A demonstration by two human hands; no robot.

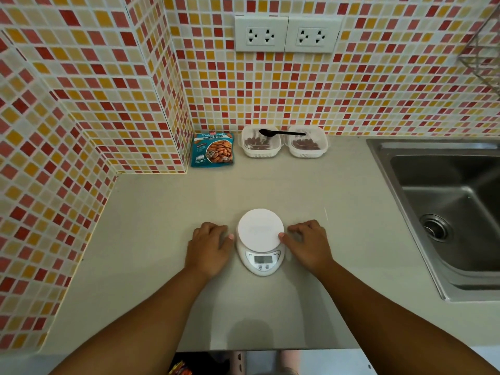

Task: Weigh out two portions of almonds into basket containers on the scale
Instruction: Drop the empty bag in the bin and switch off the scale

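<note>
Scale [260, 240] sits near the counter's [151, 239] front edge, platter bare. Open counter runs from it toward 12 o'clock; sink [443, 212] rim bounds 3 o'clock, tiled wall 9 o'clock. Left hand [209, 247] and right hand [308, 246] flank the scale, fingers loosely curled, thumbs at the platter rim, holding nothing. Two baskets [261, 143] [307, 143] with almonds at 12 o'clock by the backsplash, black spoon [281, 133] lying across them, almond bag [213, 149] at 11.
</note>
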